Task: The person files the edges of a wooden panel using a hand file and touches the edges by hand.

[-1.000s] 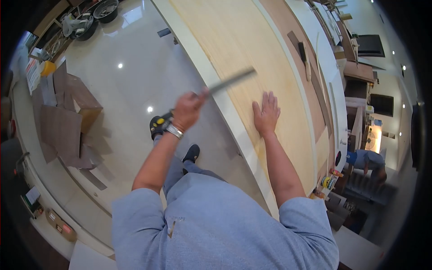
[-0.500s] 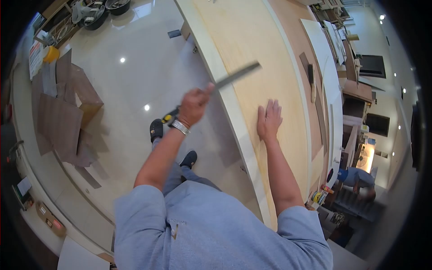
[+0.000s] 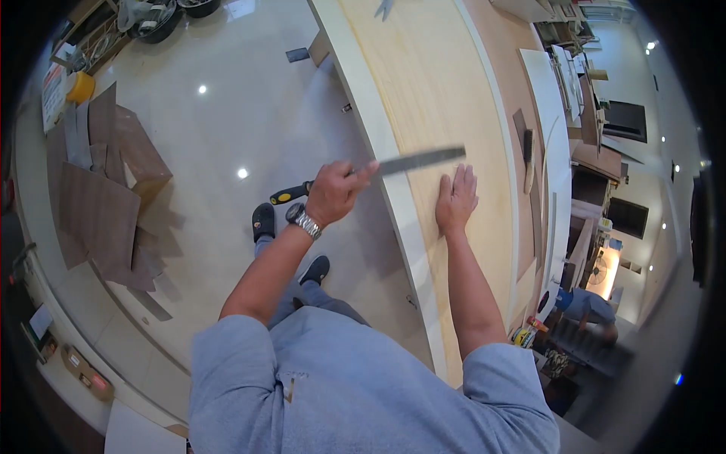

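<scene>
My left hand (image 3: 335, 195), with a metal watch on its wrist, is closed around a flat metal file (image 3: 420, 160). The file's black and yellow handle (image 3: 289, 194) sticks out on the left behind the hand, and its blade reaches across the white edge (image 3: 401, 200) of a long wooden panel (image 3: 431, 83). Whether the blade touches that edge I cannot tell. My right hand (image 3: 457, 200) lies flat on the panel's pale wood face, fingers stretched out, just below the file's tip.
A brush (image 3: 528, 160) and dark strips lie on the brown board beyond the panel. A scissor-like tool (image 3: 384, 9) rests at the panel's far end. Brown sheets (image 3: 98, 193) lean together on the left floor. Another person (image 3: 590, 306) is bent over at far right.
The file has swung from a steep slant to nearly level, its tip moving right and down towards my right hand. My left hand has shifted slightly right; my right hand stays on the panel.
</scene>
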`<action>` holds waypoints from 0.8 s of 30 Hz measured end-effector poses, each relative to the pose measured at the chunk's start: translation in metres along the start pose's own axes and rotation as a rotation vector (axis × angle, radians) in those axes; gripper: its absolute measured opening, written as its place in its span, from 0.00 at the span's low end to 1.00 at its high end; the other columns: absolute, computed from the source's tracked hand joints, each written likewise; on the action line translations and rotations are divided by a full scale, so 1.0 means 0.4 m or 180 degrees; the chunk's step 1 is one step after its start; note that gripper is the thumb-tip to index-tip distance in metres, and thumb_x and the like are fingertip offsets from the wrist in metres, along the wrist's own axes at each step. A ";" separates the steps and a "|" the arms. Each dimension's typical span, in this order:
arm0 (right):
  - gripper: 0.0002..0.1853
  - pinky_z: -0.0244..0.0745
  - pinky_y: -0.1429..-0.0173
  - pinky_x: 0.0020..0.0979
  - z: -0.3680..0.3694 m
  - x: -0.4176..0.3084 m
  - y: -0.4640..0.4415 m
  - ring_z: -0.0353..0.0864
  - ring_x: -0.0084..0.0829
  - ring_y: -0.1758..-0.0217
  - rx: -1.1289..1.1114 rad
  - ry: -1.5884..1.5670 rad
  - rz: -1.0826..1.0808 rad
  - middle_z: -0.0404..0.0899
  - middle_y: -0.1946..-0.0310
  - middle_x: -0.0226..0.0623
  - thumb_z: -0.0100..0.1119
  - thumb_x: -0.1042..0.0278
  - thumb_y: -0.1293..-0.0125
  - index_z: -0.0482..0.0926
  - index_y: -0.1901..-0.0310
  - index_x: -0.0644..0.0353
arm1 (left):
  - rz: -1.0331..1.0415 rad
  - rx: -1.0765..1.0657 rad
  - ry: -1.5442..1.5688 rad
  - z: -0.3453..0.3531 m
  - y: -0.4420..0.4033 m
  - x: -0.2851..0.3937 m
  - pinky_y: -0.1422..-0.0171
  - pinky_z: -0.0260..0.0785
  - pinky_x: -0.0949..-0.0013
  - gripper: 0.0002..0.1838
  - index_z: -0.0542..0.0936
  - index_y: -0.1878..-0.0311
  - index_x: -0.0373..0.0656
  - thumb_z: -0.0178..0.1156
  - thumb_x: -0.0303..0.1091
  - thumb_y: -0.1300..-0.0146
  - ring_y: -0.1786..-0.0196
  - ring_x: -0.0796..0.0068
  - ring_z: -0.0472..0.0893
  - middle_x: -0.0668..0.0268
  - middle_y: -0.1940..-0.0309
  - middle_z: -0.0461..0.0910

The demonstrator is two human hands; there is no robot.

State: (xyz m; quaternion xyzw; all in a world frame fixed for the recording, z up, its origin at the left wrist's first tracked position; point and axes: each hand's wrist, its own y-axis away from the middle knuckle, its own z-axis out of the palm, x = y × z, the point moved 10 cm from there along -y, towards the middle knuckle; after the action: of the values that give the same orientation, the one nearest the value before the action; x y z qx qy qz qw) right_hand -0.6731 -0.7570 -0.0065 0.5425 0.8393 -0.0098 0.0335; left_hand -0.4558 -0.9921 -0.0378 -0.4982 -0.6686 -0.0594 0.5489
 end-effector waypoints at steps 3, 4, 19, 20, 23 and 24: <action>0.36 0.35 0.19 0.63 0.002 0.006 0.000 0.43 0.48 0.14 0.0010 -0.0032 0.0028 0.49 0.17 0.40 0.43 0.39 0.23 0.59 0.21 0.49 | -0.0124 -0.0054 -0.0067 -0.033 0.008 -0.090 0.66 0.69 0.57 0.27 0.81 0.33 0.61 0.65 0.28 0.35 0.70 0.58 0.75 0.61 0.74 0.74; 0.36 0.35 0.19 0.62 -0.001 0.005 0.003 0.43 0.48 0.14 0.0013 -0.0038 0.0047 0.49 0.17 0.39 0.43 0.38 0.23 0.60 0.21 0.49 | -0.0206 -0.0018 -0.0106 -0.049 0.003 -0.151 0.66 0.69 0.57 0.27 0.81 0.33 0.61 0.65 0.28 0.35 0.71 0.58 0.75 0.61 0.74 0.74; 0.36 0.36 0.19 0.64 -0.010 -0.005 0.005 0.44 0.48 0.14 0.0105 -0.0044 -0.0004 0.51 0.17 0.39 0.44 0.38 0.23 0.60 0.21 0.49 | -0.0475 -0.0092 -0.0205 -0.070 0.048 -0.119 0.67 0.67 0.57 0.25 0.82 0.35 0.60 0.63 0.28 0.35 0.72 0.59 0.74 0.62 0.77 0.72; 0.36 0.36 0.19 0.63 -0.007 -0.007 0.006 0.44 0.48 0.15 0.0081 -0.0022 0.0001 0.51 0.18 0.40 0.44 0.38 0.23 0.60 0.21 0.50 | -0.0559 0.0023 -0.0126 -0.082 0.031 -0.129 0.67 0.67 0.57 0.25 0.82 0.35 0.60 0.63 0.28 0.36 0.72 0.59 0.74 0.62 0.77 0.72; 0.36 0.36 0.19 0.62 -0.016 -0.006 0.005 0.45 0.48 0.15 0.0074 0.0009 0.0040 0.51 0.18 0.40 0.43 0.38 0.23 0.60 0.21 0.50 | -0.0409 0.0231 0.0227 -0.052 -0.009 -0.091 0.66 0.68 0.57 0.26 0.82 0.35 0.60 0.66 0.28 0.37 0.72 0.59 0.74 0.62 0.76 0.72; 0.36 0.36 0.19 0.62 -0.017 -0.006 0.006 0.44 0.48 0.15 0.0063 0.0008 0.0046 0.51 0.18 0.40 0.42 0.38 0.23 0.59 0.21 0.50 | -0.0336 0.0073 0.0166 -0.019 -0.007 -0.039 0.65 0.68 0.58 0.26 0.82 0.34 0.59 0.66 0.28 0.37 0.71 0.59 0.75 0.61 0.76 0.72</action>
State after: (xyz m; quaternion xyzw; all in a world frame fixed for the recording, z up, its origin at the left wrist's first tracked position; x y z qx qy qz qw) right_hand -0.6701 -0.7578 0.0005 0.5489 0.8353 -0.0173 0.0271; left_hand -0.4544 -1.0076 -0.0460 -0.4542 -0.6800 -0.0935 0.5680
